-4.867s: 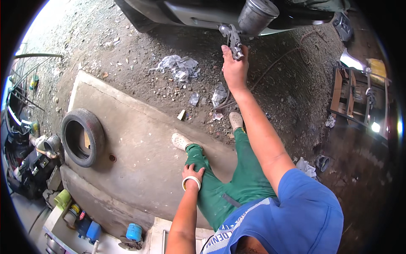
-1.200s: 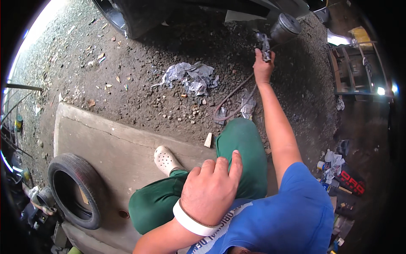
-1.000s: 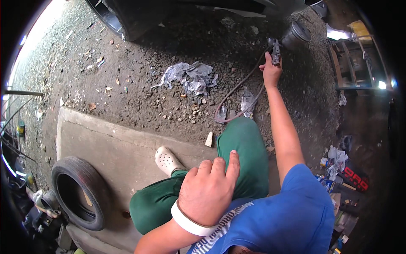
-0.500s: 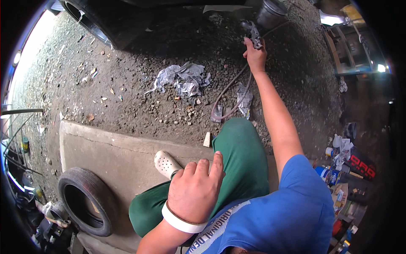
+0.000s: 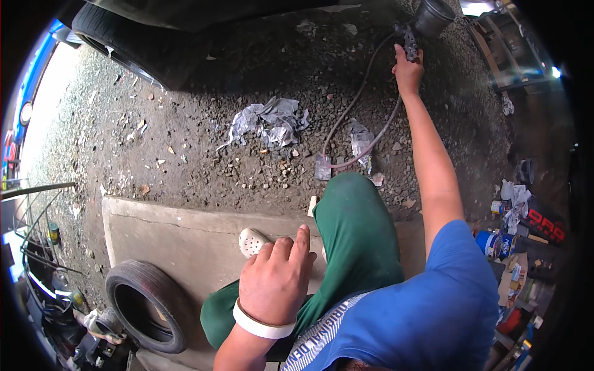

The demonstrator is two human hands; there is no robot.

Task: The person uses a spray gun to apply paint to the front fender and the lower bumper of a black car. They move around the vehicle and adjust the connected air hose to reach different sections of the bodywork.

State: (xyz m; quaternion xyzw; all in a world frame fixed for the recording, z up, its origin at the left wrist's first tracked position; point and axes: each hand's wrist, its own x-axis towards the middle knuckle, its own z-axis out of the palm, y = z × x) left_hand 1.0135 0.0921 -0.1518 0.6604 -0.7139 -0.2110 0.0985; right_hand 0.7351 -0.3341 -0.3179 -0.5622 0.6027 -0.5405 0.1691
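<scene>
My right hand (image 5: 408, 75), its arm stretched far forward and to the right, is wrapped round the grip of a metal spray gun (image 5: 409, 44). A dark grey cup (image 5: 434, 20) sits at the gun's far right side. From the gun a thin pinkish-grey hose (image 5: 378, 67) loops down over the gravel toward my knee. My left hand (image 5: 273, 272), wearing a white wristband (image 5: 260, 323), hovers above my lap, back upward. Its index finger is stretched out and the others are slightly bent. It holds nothing visible, and its thumb and palm are hidden.
A dark vehicle body (image 5: 247, 37) with a wheel (image 5: 117, 46) fills the upper left. Crumpled paper (image 5: 272, 120) lies on the gravel. A loose tyre (image 5: 145, 306) rests on the concrete slab (image 5: 179, 232) at my left. Cans (image 5: 495, 243) and clutter line the right side.
My right hand has moved to the right with the spray gun and its cup, and the hose loop has widened. My left hand stays over my lap. The view has shifted slightly.
</scene>
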